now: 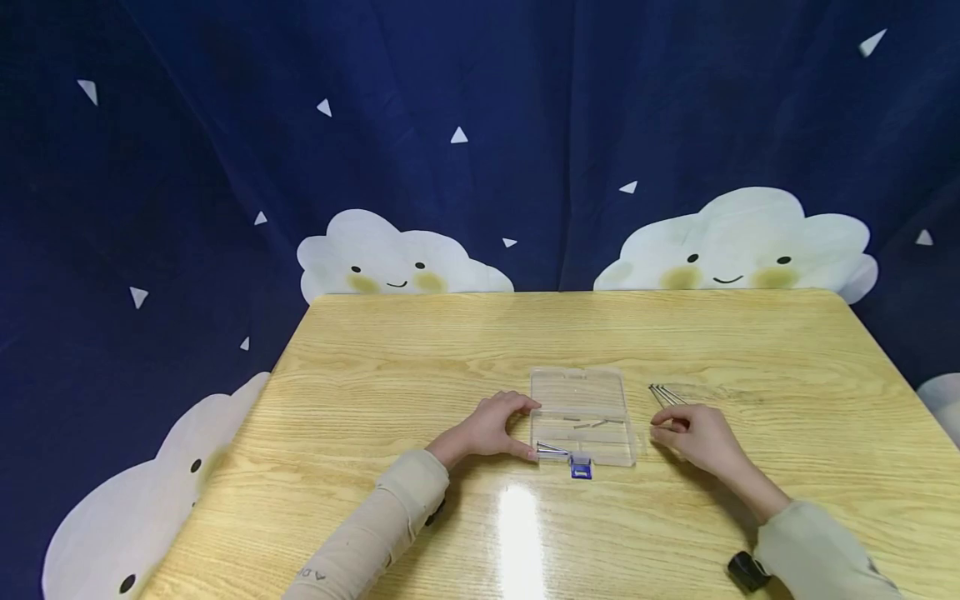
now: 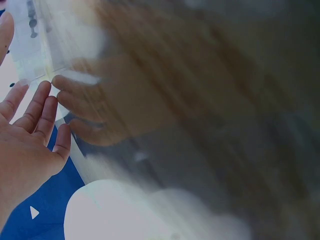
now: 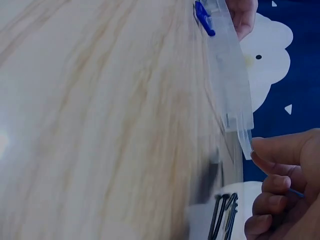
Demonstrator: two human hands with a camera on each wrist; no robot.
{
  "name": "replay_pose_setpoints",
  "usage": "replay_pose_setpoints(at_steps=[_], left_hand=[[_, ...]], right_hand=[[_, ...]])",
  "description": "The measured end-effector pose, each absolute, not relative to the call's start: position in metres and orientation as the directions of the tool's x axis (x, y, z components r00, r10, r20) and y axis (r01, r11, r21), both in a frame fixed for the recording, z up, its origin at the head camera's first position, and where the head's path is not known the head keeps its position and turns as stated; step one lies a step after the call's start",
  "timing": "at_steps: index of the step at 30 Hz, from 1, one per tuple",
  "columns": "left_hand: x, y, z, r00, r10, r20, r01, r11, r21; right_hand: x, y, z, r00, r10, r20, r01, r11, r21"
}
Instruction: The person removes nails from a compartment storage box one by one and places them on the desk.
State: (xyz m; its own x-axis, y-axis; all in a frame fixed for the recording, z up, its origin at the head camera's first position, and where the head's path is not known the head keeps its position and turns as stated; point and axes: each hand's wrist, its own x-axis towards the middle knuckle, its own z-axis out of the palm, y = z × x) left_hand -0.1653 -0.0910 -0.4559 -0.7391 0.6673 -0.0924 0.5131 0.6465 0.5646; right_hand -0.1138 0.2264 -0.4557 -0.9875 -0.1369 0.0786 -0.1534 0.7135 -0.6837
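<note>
On the middle stretch of the tabletop [image 1: 420, 350], slightly toward the person's right, one clear plastic box [image 1: 577, 392] is lying open, with one blue latch [image 1: 581, 470] projecting from its near edge. Two long metal nails [image 1: 552, 451] are lying by its front left corner, and a few short metal pieces [image 1: 581, 426] are resting farther back, too small for a sure count. At the box's left edge, the left hand [image 1: 495, 427] is reaching across from the near left, thumb pointing at the front corner and fingers extending almost straight; this grip is standing wide, and whether it is pressing on the box cannot be told. Just past the right edge, the right hand [image 1: 697, 435] is angling inward, its thumb and forefinger pinching one clear plastic strip [image 3: 244, 142] in a nearly closed grip, while the other fingers are curling toward the palm. Beyond that hand, at least three loose nails [image 1: 664, 395] are lying close together. Two pale sleeves [image 1: 412, 483] are covering the forearms. Behind the tabletop, dark blue cloth [image 1: 525, 50] is hanging, showing four white clouds [image 1: 367, 233], some only partly.
</note>
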Motion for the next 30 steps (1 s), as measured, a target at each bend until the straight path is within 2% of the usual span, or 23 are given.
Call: replay_pose_setpoints(at_steps=[10, 30], left_hand=[[-0.165, -0.091, -0.457, -0.744, 0.662, -0.094, 0.509, 0.652, 0.562], [-0.167, -0.091, -0.459, -0.742, 0.663, -0.099, 0.511, 0.655, 0.556]], right_hand=[[-0.122, 0.205, -0.456, -0.967, -0.224, 0.122, -0.245, 0.682, -0.689], [-0.137, 0.177, -0.456, -0.875, -0.449, 0.181, -0.434, 0.562, -0.704]])
